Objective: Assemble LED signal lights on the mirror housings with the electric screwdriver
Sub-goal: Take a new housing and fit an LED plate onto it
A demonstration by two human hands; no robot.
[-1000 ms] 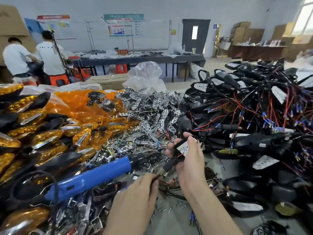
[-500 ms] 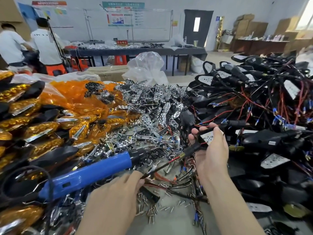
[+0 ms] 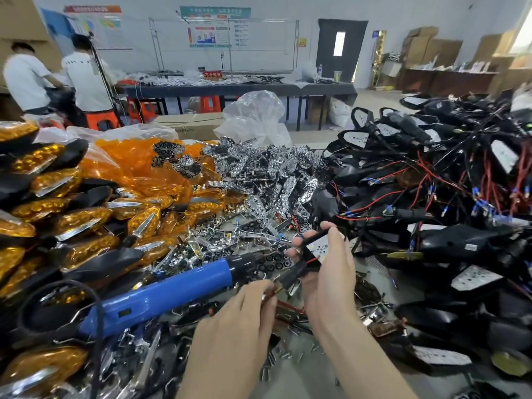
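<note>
The right hand (image 3: 328,272) is gripping a small black mirror housing (image 3: 315,249) with a white LED board, holding it just above the cluttered bench, near the chrome reflectors (image 3: 273,180). The left hand (image 3: 239,321) is pinching the end of its wire (image 3: 290,276). The blue electric screwdriver (image 3: 161,295) is lying free beside the left hand. A red sign (image 3: 212,74) on the far table is reading 不合格区 (the wall posters are too small to read).
</note>
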